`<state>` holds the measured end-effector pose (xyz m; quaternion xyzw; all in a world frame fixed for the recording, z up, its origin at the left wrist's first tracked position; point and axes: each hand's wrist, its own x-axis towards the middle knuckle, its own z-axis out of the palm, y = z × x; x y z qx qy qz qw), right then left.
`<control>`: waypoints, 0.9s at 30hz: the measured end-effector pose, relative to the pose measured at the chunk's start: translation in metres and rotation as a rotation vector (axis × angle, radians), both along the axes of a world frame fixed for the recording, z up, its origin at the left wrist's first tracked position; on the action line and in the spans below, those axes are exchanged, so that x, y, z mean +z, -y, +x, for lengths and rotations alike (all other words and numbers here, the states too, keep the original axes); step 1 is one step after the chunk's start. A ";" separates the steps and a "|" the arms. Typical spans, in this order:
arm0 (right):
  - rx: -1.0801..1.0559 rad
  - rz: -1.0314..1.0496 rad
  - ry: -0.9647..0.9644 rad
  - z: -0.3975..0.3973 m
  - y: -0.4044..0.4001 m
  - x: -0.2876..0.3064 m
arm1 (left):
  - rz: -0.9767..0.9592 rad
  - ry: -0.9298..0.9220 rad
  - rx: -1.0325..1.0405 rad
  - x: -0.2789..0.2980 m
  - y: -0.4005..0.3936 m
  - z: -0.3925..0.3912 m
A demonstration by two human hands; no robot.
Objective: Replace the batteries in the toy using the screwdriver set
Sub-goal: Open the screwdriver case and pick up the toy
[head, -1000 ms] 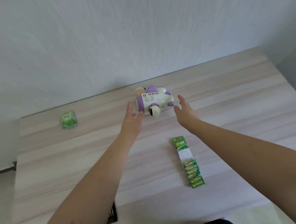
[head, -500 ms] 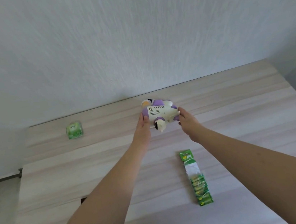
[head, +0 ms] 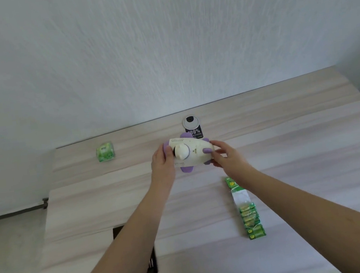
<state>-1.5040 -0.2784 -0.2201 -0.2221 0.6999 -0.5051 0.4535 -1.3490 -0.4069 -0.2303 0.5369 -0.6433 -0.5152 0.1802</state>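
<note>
The toy point(head: 194, 154) is a cream plastic animal with purple feet, turned so its underside faces me, lifted a little above the wooden table point(head: 290, 144). My left hand point(head: 163, 161) grips its left end and my right hand point(head: 225, 156) holds its right end by a purple foot. A strip of green-packed batteries point(head: 248, 212) lies on the table to the right, below my right forearm. A black flat case point(head: 149, 261), probably the screwdriver set, lies near the front edge, mostly hidden under my left forearm.
A small green tissue pack point(head: 105, 151) sits at the table's back left. A round grey cable cover and a dark label point(head: 192, 126) lie just behind the toy. A white wall rises behind the table; the floor shows at left.
My hands went from reaching with fingers apart to closing on the toy. They have lifted it and turned it toward me, uncovering the label behind it.
</note>
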 end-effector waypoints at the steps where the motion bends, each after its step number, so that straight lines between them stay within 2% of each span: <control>1: 0.011 0.001 0.006 0.009 -0.003 0.002 | 0.006 -0.031 0.002 0.009 -0.005 0.005; 9: 0.053 0.100 -0.001 0.072 -0.016 -0.014 | 0.075 -0.087 0.062 0.005 -0.006 0.046; 15: 0.039 0.137 -0.018 0.105 -0.020 -0.008 | 0.039 -0.092 -0.023 0.007 0.001 0.066; 17: 0.025 0.156 -0.026 0.111 -0.021 -0.009 | -0.071 -0.051 -0.074 0.008 0.005 0.070; 20: 0.000 0.198 -0.080 0.118 -0.019 -0.007 | -0.336 -0.011 -0.180 0.013 0.009 0.080; 23: -0.008 0.207 -0.178 0.124 -0.016 -0.003 | -0.437 -0.042 -0.339 0.016 0.009 0.091; 27: 0.023 0.275 -0.361 0.130 -0.012 -0.003 | -0.573 0.036 -0.622 0.010 0.025 0.100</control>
